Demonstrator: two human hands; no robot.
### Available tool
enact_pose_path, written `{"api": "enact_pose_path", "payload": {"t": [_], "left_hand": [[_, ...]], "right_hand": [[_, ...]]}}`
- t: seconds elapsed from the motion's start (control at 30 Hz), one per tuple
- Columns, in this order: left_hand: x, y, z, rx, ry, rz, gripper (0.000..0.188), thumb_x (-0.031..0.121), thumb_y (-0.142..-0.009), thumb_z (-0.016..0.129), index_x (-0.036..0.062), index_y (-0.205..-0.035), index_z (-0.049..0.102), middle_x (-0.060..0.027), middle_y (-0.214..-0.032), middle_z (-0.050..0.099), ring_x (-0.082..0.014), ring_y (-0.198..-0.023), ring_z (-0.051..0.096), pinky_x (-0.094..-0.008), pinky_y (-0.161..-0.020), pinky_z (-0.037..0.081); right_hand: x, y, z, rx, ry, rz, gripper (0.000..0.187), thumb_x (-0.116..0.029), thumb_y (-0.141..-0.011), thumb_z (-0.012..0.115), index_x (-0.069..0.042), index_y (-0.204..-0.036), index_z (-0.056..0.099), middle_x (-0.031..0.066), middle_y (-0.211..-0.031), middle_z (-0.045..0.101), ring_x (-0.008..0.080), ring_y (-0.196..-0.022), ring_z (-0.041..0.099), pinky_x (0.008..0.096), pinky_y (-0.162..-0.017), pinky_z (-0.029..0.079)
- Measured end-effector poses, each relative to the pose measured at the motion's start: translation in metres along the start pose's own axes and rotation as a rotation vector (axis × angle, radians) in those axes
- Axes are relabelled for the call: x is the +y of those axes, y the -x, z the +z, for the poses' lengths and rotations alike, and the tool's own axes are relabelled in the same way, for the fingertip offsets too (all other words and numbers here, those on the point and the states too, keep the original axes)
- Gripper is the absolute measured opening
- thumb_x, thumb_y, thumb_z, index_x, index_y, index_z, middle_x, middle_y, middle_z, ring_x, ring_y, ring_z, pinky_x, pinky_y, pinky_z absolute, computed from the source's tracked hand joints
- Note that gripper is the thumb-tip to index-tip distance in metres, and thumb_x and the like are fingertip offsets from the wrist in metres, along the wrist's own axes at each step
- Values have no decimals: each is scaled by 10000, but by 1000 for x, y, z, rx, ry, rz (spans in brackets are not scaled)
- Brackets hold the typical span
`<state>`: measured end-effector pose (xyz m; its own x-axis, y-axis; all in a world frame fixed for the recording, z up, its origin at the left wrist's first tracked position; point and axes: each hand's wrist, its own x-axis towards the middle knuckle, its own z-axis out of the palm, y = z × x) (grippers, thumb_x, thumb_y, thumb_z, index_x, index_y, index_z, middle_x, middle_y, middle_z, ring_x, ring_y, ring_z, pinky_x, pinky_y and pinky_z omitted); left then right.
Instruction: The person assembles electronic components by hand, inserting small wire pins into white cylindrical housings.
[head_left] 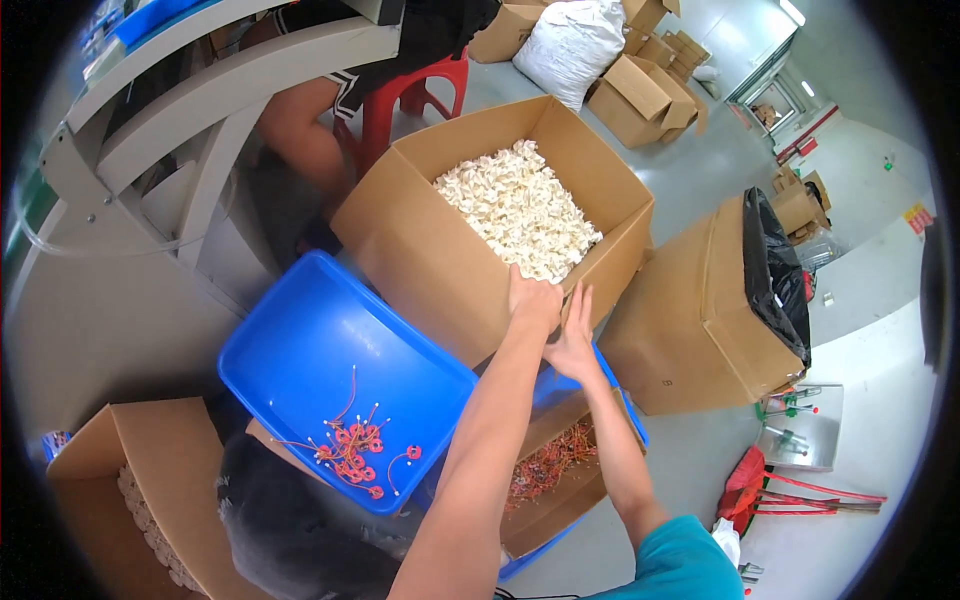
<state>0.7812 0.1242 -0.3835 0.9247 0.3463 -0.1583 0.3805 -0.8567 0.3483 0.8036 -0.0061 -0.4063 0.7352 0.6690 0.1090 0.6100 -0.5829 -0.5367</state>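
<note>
A large open cardboard box (440, 250) filled with small white parts (520, 210) stands tilted in front of me. My left hand (535, 300) is closed over the box's near rim at its corner. My right hand (575, 335) lies just beside it with fingers apart, pressed flat against the box's outer wall. Below the box sits a blue plastic bin (300, 350) holding a small cluster of red-orange wired parts (350, 450). Under my forearms a smaller cardboard box (560, 500) holds more wired parts (545, 465).
A cardboard box lined with a black bag (700, 310) stands to the right. Another box (130, 470) and a black bag (290, 530) lie at lower left. A person's leg (300, 130) shows by a red stool (420, 85); a white sack (570, 40) and cartons (640, 95) sit behind.
</note>
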Motion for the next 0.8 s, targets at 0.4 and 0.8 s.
{"api": "enact_pose_path", "payload": {"t": [0.4, 0.8], "left_hand": [[1, -4, -17, -114, -2, -34, 352, 357, -954, 457, 190, -1134, 710, -63, -1095, 722, -218, -1054, 673, -542, -1128, 160], [-8, 8, -2, -47, -49, -14, 692, 232, -928, 512, 338, -1544, 216, -83, -1275, 617, -235, -1112, 629, -592, -1092, 181]], "right_hand": [[7, 46, 75, 23, -2297, 690, 551, -207, -805, 658, -55, -1311, 505, 167, -1276, 493, 331, -1223, 458, 516, -1084, 333], [78, 23, -3, 352, -2115, 96, 489, -423, -946, 531, -52, -1263, 557, 117, -1172, 636, 275, -1026, 627, 441, -871, 535]]}}
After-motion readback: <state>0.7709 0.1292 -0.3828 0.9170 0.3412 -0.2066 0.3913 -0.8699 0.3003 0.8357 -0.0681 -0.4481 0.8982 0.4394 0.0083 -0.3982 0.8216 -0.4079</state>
